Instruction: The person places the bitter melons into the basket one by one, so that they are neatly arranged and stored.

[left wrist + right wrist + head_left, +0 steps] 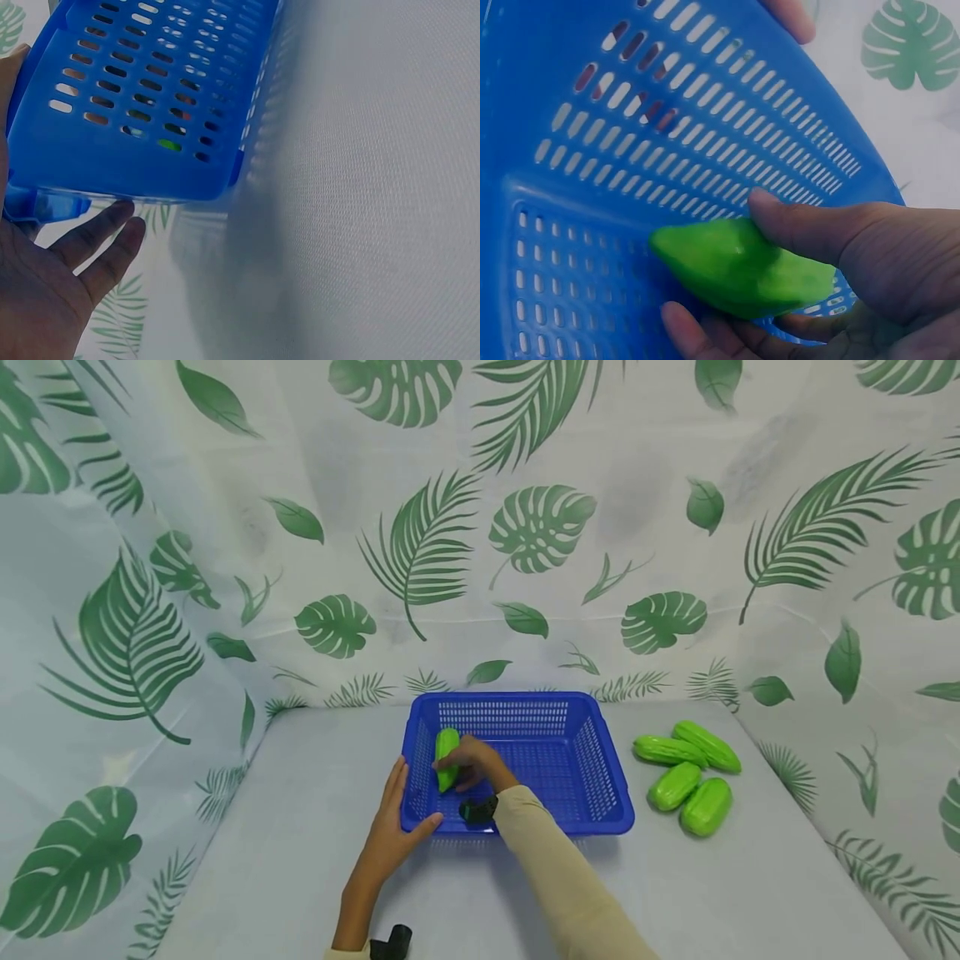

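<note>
A blue plastic basket (600, 752) with slotted walls stands on the white table. Inside it, along the left wall, lies a glossy green gourd (447, 742) with a pointed end. My right hand (480, 762) reaches in and holds this gourd, thumb on one side and fingers on the other, as the right wrist view shows of the gourd (720, 262). At the basket's near left corner is my left hand (393, 831), its straight fingers along the outer left side and its thumb at the front rim. In the left wrist view, spread fingers (112, 259) show beside the basket wall.
Several more green gourds (705, 806) lie in a loose group on the table (300, 827), right of the basket. White sheeting (562, 635) printed with green leaves hangs behind the table and at both sides.
</note>
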A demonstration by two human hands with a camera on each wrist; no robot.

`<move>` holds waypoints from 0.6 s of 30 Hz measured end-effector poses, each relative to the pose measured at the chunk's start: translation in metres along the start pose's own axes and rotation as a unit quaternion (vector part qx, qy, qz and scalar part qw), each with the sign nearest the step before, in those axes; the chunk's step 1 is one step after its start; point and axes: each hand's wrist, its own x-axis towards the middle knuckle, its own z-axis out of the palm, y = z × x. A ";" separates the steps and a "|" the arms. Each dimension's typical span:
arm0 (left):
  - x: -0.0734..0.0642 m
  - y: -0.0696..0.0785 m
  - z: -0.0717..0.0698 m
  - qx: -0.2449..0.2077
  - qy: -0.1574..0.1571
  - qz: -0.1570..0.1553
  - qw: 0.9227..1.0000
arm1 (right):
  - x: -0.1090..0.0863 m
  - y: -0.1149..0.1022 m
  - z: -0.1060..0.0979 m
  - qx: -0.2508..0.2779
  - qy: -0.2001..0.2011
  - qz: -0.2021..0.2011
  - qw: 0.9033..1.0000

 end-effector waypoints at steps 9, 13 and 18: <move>-0.001 -0.003 0.000 -0.004 -0.004 -0.004 1.000 | -0.004 0.000 0.003 -0.014 0.007 -0.002 1.000; 0.000 -0.003 0.000 -0.003 -0.002 -0.007 1.000 | -0.004 -0.001 0.004 -0.022 0.007 -0.002 1.000; 0.000 -0.003 0.000 -0.005 -0.003 -0.009 1.000 | -0.005 -0.002 0.006 -0.019 0.011 0.003 1.000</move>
